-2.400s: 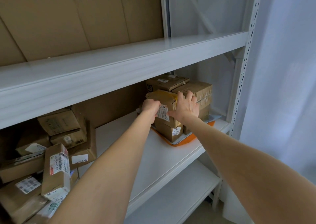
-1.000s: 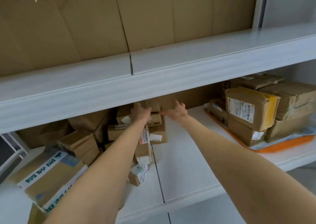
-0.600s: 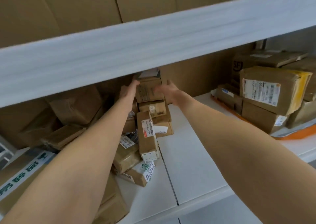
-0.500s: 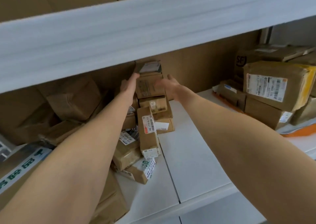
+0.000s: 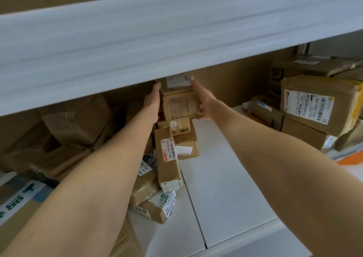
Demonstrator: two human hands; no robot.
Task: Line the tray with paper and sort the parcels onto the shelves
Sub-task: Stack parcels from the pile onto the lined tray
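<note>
Squeezing small brown cardboard parcel (image 5: 179,106), 2-handed.
Straight fingers (image 5: 193,85) of left hand (image 5: 152,102) and right hand (image 5: 205,103) are pressing opposite sides; probably stiff, light.

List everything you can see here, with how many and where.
Upper shelf: one, white, across the top.
Lower shelf: one, white, below it.
Cardboard backing: one, brown, behind the lower shelf.
Held parcel: one, brown, between both hands, above the left pile.
Parcel pile: many, brown, left; count unclear.
Stacked parcels: at least five, brown, right, on the tray.
Tray: one, orange, right edge, mostly hidden.
Left hand: one, flat on the parcel's left side.
Right hand: one, flat on its right side.
</note>
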